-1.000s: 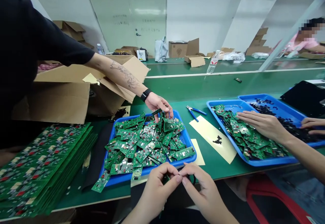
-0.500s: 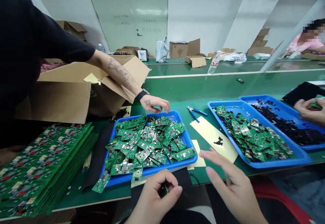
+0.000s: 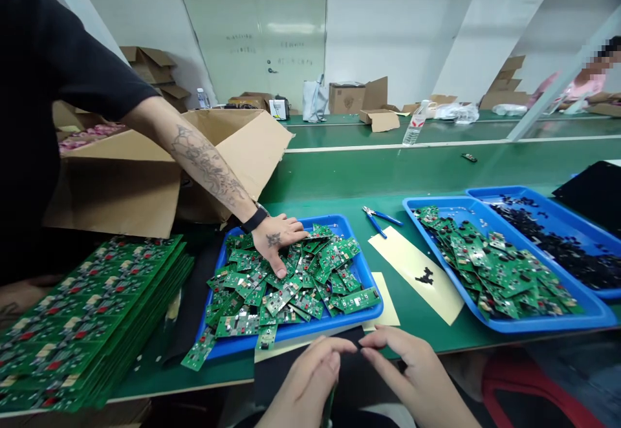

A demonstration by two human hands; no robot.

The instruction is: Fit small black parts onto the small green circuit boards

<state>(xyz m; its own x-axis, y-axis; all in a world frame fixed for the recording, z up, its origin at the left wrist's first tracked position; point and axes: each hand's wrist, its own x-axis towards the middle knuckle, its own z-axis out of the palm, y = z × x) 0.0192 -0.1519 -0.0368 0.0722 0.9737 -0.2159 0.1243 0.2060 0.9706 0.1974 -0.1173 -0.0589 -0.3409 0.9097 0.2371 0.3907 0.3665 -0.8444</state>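
Observation:
My left hand [image 3: 310,376] is closed around a green circuit board [image 3: 330,405], of which just a narrow edge shows under the palm. Its fingertips meet those of my right hand [image 3: 410,366], which are pinched together over the table's front edge; whatever small dark thing may be between them is too small to make out. In front of both hands, a blue tray [image 3: 375,311] holds a heap of small green circuit boards [image 3: 286,295]. A co-worker's hand [image 3: 276,240] lies spread on that heap.
Stacked board panels [image 3: 92,311] stand left, before an open carton [image 3: 116,189]. To the right are blue-handled cutters [image 3: 378,221], yellow paper [image 3: 412,273] bearing black bits [image 3: 425,277], a second tray of boards [image 3: 490,324] and a tray of black parts [image 3: 490,192].
My right hand has come left and closed its fingers beside my left hand. The co-worker's hand has lowered onto the boards. Another person's hands at the right have left the view.

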